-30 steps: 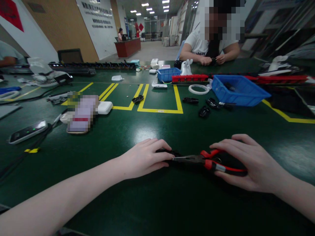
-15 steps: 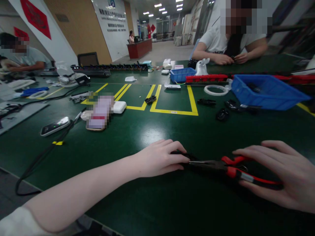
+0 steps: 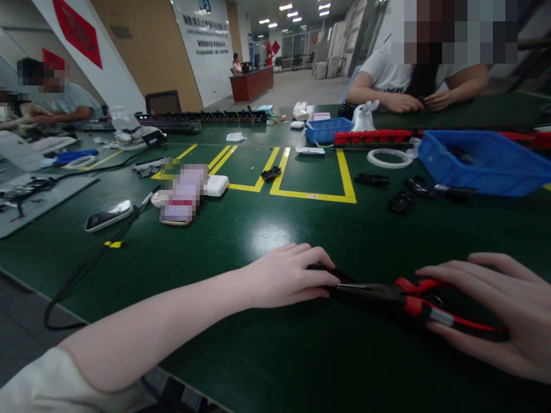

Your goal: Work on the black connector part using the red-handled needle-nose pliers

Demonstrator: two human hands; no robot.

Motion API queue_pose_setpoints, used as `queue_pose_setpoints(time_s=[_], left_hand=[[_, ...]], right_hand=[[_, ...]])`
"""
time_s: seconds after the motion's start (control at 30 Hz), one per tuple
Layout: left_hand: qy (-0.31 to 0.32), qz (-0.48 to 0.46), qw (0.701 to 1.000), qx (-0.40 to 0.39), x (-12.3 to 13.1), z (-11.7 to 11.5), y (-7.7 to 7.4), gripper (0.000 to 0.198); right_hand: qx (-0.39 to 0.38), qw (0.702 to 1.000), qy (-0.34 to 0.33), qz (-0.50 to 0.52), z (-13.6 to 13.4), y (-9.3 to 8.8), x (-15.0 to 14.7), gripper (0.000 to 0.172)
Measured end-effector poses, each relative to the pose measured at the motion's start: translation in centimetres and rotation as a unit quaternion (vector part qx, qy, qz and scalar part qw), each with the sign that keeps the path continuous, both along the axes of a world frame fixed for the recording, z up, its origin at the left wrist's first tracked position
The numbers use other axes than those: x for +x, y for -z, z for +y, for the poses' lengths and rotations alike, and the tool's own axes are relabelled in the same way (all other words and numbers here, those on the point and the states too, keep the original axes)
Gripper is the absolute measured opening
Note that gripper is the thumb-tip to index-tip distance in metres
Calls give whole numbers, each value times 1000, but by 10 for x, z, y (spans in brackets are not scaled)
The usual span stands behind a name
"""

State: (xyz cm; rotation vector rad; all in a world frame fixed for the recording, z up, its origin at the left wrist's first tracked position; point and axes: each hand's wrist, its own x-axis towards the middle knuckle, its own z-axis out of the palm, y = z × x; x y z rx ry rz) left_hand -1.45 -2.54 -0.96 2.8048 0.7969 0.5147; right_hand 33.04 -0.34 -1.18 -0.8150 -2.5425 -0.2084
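Red-handled needle-nose pliers [image 3: 404, 298] point left, low over the green table [image 3: 241, 355]. My right hand [image 3: 495, 310] is wrapped round their spread handles. At the plier tips, my left hand [image 3: 297, 275] pinches a small dark piece [image 3: 321, 268], mostly hidden by the fingers; its exact shape is too dark to tell. The tips touch or nearly touch my left fingertips. Beyond the hands, a small black part [image 3: 271, 173] lies across yellow tape, and more black parts [image 3: 401, 201] lie at the right.
A large blue bin [image 3: 486, 166], a white ring [image 3: 390, 158] and a small blue tray [image 3: 329, 131] stand farther back. A phone [image 3: 185, 195], a white-edged device [image 3: 109, 215] and black cables [image 3: 81, 261] lie left. A person [image 3: 404, 86] sits across the table.
The view has shifted slightly, so the table objects appear a little farther right. Both hands keep nearly the same pose around the pliers and the dark piece.
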Motion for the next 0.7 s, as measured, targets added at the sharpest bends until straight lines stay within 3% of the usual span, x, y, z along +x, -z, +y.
queue_pose_setpoints(time_s=[0.5,0.7], left_hand=[[2,2,1000,-1,0,0,2,26],[3,-1,1000,-2,0,0,2,26]], right_hand=[[33,999,-15,-18,2,-6,3,38],[64,995,-53,-53,7,-8,7,45]])
